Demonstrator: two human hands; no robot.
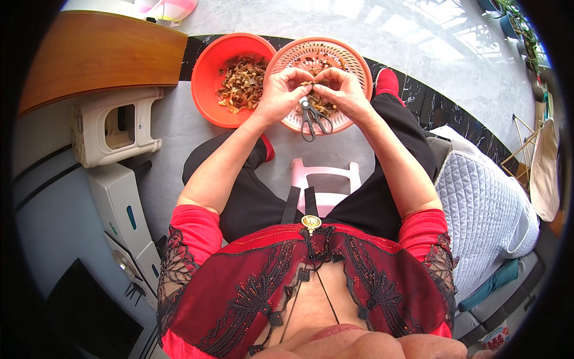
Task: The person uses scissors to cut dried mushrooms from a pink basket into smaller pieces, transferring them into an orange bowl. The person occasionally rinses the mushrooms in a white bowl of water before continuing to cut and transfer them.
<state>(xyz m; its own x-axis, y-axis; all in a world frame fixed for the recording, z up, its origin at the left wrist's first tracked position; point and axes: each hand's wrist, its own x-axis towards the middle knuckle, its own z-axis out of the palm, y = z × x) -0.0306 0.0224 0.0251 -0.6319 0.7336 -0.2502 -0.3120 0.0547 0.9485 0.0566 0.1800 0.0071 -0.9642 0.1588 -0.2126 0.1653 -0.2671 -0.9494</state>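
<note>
My left hand (280,92) and my right hand (343,92) meet over a pink plastic colander (361,67), their fingertips pinching a small brown dried piece (307,83) between them. What the piece is cannot be made out; it looks like dried plant matter or mushroom. More brown pieces (325,107) lie in the colander, partly hidden by my hands. Scissors (311,117) with black handles rest across the colander's near rim, handles towards me. Left of the colander, against its side, stands a red plastic basin (207,80) holding a heap of small brown dried pieces (245,80).
A pink plastic stool (325,172) stands between my knees. On the left are a wooden cabinet (103,49) and a beige plastic stool (119,125) on its side. A sofa with a quilted cover (477,215) is at the right. Potted plants (515,27) line the far right.
</note>
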